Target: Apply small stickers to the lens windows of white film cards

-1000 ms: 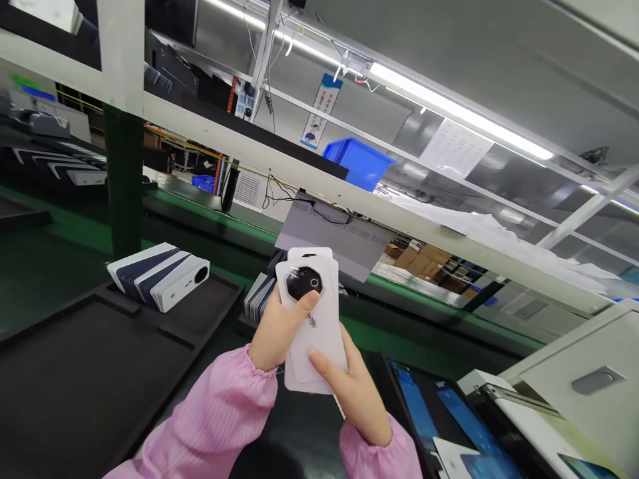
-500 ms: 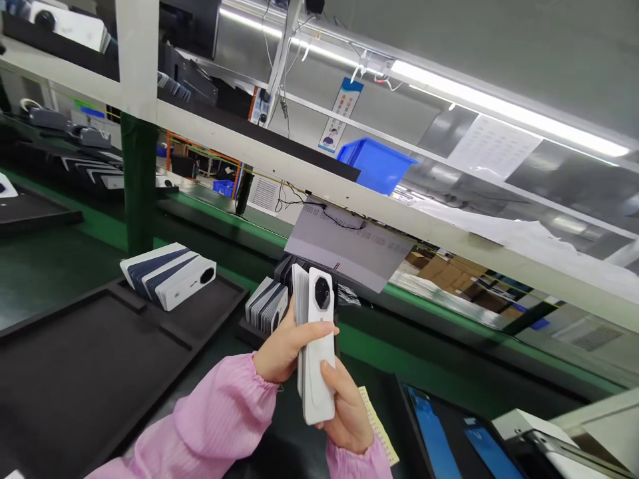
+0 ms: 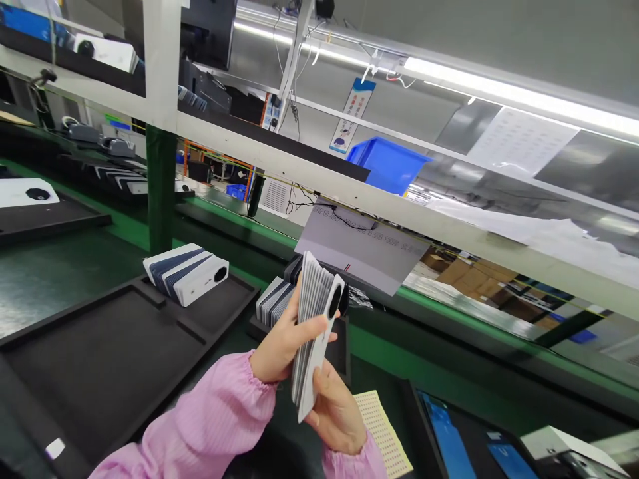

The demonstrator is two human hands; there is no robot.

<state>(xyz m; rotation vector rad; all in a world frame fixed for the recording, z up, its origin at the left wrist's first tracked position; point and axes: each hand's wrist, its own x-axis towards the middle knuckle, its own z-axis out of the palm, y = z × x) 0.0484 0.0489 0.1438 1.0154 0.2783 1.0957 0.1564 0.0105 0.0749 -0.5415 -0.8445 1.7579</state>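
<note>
A stack of phone back covers [image 3: 313, 332], white on its front face with a dark oval camera opening, is held upright and edge-on in front of me. My left hand [image 3: 282, 342] wraps the stack from the left, its thumb across the front cover. Lower down, my right hand [image 3: 337, 406] grips the bottom right edge with its thumb on the white face. Behind my left hand, another row of covers [image 3: 273, 303] stands in a small black tray. A fanned group of white and dark blue covers [image 3: 187, 273] leans on the large black tray [image 3: 100, 359] at left.
A yellow sheet of small labels [image 3: 382, 432] lies right of my right hand. Beyond it is a black tray with blue film strips [image 3: 449, 436]. A white shelf beam [image 3: 279, 159] crosses ahead, with a blue bin [image 3: 387, 166] on it. A green post [image 3: 160, 193] rises at left.
The stack has turned, so its layered edges now show more and its front face less. My hands stay on it. The surroundings have shifted right in view.
</note>
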